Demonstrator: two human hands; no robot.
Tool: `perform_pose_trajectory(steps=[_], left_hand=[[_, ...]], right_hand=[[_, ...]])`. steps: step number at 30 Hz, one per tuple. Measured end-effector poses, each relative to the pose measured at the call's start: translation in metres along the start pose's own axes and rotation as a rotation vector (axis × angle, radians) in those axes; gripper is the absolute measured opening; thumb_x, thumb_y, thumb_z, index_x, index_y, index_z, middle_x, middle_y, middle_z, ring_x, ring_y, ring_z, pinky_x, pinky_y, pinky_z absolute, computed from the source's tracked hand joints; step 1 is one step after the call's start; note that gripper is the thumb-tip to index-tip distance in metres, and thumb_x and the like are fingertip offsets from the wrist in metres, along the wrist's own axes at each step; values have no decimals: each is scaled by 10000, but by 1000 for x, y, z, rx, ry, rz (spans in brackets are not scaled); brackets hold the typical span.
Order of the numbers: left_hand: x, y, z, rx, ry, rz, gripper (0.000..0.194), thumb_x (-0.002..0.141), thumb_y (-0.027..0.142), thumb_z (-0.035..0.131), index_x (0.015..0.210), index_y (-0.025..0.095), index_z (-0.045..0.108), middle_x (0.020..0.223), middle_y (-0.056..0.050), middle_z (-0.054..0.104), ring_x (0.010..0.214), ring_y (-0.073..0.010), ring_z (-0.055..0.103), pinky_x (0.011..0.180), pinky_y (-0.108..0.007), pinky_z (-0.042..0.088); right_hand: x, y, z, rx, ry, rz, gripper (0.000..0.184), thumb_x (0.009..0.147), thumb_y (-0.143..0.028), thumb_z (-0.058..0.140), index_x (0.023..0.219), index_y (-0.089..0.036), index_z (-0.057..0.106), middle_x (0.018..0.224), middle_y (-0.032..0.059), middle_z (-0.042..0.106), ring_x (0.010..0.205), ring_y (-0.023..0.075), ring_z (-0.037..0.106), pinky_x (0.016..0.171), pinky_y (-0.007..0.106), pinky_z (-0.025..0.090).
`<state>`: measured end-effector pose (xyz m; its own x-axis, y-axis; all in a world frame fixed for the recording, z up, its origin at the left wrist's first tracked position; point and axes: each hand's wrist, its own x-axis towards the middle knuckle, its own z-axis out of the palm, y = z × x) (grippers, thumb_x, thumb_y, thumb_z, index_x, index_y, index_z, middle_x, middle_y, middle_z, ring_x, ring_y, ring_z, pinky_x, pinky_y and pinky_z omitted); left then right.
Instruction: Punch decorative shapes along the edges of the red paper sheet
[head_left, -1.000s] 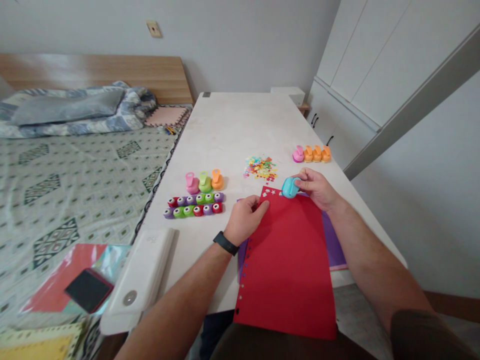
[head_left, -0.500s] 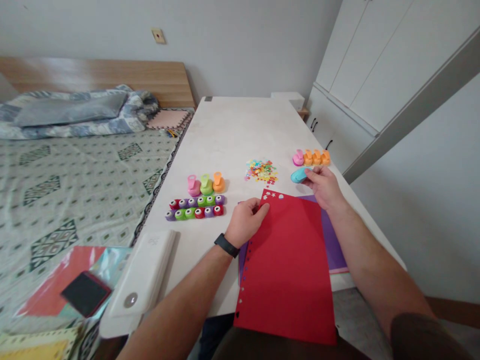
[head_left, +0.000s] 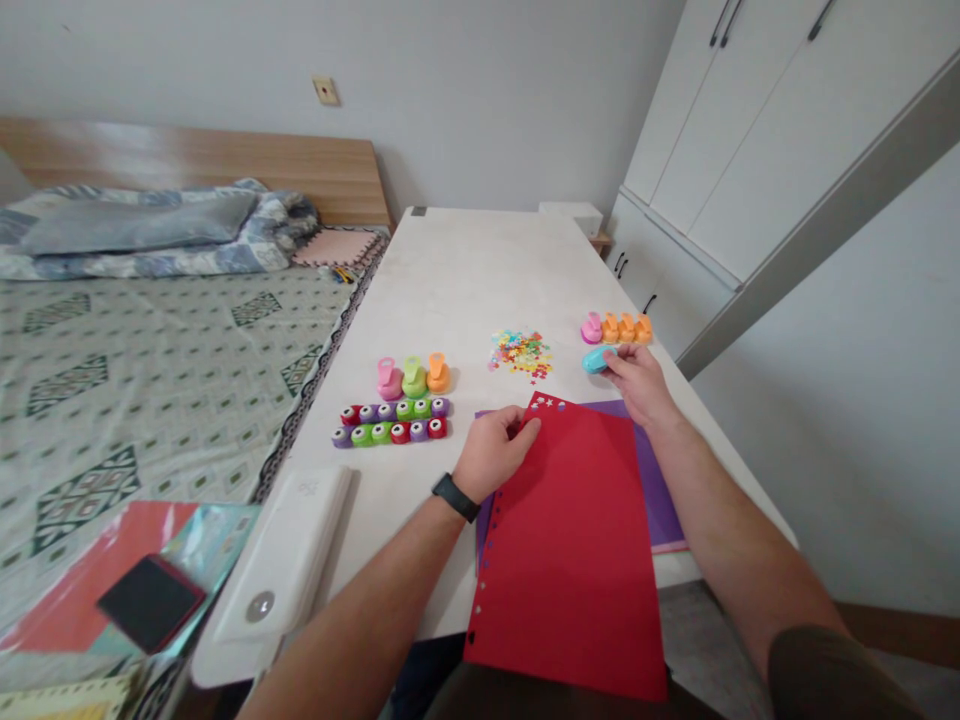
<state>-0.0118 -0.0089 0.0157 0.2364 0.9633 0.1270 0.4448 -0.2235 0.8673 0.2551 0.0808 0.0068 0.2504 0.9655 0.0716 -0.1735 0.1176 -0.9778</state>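
The right hand (head_left: 637,388) grasps a light-blue plastic craft punch (head_left: 598,360) at about 1 o'clock from a red paper sheet (head_left: 566,560), which lies on a purple paper sheet (head_left: 658,490). The left hand (head_left: 491,455) pinches the red sheet's upper-left edge.

A bedroom in a private home: a bed (head_left: 150,400) with a patterned cover and a wooden headboard (head_left: 187,165) runs alongside a long white worktop (head_left: 480,270), rumpled bedding (head_left: 142,230) at its head and tall white wardrobe doors (head_left: 720,130) to the right. Paper punches (head_left: 437,373) and red paper (head_left: 562,550) lie on the worktop.
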Motion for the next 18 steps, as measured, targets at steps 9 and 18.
perform_pose_trajectory(steps=[9, 18], left_hand=[[-1, 2, 0, 25, -81, 82, 337, 971, 418, 530, 765, 166, 617, 661, 20, 563, 621, -113, 468, 584, -254, 305], [-5, 7, -2, -44, -222, 115, 391, 984, 453, 521, 768, 151, 641, 671, 22, 522, 631, -100, 431, 575, -234, 298]], right_hand=[[1, 4, 2, -1, -44, 46, 442, 632, -361, 925, 861, -232, 569, 839, -32, 670, 830, 163, 667, 822, 352, 593], [5, 10, -1, -17, -31, 62, 421, 628, -365, 924, 868, -226, 607, 825, -30, 691, 785, 162, 671, 786, 346, 596]])
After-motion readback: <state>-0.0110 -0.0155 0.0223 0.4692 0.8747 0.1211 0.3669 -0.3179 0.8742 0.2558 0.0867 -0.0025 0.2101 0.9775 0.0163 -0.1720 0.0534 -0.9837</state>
